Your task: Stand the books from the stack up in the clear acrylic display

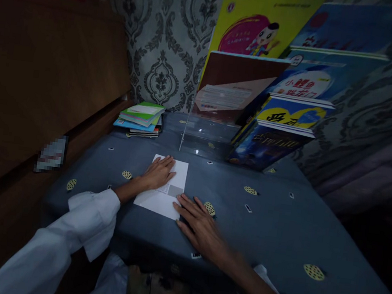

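Note:
A white rectangular booklet or sheet (156, 204) with a small grey printed block near its middle lies flat on the cloth-covered table. Across its upper left part rests my left hand (160, 171), palm down with fingers stretched. My right hand (201, 224) lies flat at the right edge, its fingertips touching the paper and the rest on the tablecloth. Neither hand grips anything. Whether the white item is one sheet or several pages I cannot tell.
A clear stand (187, 131) holds upright books, among them a yellow one (219, 16) and a dark blue one (271, 146). A stack of thin books (140, 118) lies at the back left. The patterned tablecloth (270, 237) covers the table; a wooden panel (48, 67) borders its left side.

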The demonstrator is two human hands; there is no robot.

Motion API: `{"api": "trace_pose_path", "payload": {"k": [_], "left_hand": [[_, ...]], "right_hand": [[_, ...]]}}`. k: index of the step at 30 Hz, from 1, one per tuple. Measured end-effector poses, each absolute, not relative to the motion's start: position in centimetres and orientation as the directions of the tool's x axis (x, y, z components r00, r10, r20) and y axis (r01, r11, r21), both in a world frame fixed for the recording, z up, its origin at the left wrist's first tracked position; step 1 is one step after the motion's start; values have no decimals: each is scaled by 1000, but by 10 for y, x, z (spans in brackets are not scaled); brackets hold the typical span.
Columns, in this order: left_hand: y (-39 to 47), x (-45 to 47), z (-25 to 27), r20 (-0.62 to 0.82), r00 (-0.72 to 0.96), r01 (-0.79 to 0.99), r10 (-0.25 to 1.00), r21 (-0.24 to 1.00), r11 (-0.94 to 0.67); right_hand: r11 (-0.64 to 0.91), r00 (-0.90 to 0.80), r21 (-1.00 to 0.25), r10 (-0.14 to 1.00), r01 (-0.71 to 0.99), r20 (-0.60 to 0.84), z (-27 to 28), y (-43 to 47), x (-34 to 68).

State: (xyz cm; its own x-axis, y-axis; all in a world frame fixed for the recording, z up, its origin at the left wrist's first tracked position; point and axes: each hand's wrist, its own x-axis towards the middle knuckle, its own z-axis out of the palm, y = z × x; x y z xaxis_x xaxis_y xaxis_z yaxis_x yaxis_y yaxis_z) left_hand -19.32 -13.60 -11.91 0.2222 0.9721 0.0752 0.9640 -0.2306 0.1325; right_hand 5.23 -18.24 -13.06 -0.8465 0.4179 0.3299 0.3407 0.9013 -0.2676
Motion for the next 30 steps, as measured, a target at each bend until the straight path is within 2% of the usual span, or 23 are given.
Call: {"api": "trace_pose_path", "payload": {"k": [6,9,14,19,24,30], "left_hand": [[-128,-173,-112,49,452,879,891,146,-454],[-126,-183,-110,31,433,889,901,153,-432],[-137,-221,-111,-19,289,950,957,133,-284],[-178,-246,-119,42,223,968,974,106,-226],[-226,-240,-122,72,240,964,968,103,-247],[-274,-223,-117,3,328,937,945,129,-326]], "right_hand": [[897,-849,-266,427,353,311,-128,-183,52],[894,-847,-276,430,352,311,-128,-183,52],[888,-840,-295,439,352,321,-131,-183,51],[875,-823,-330,459,353,336,-135,-182,51],[880,-823,-324,451,347,345,-136,-182,51],[882,-817,-284,460,376,349,-133,-182,48]]}}
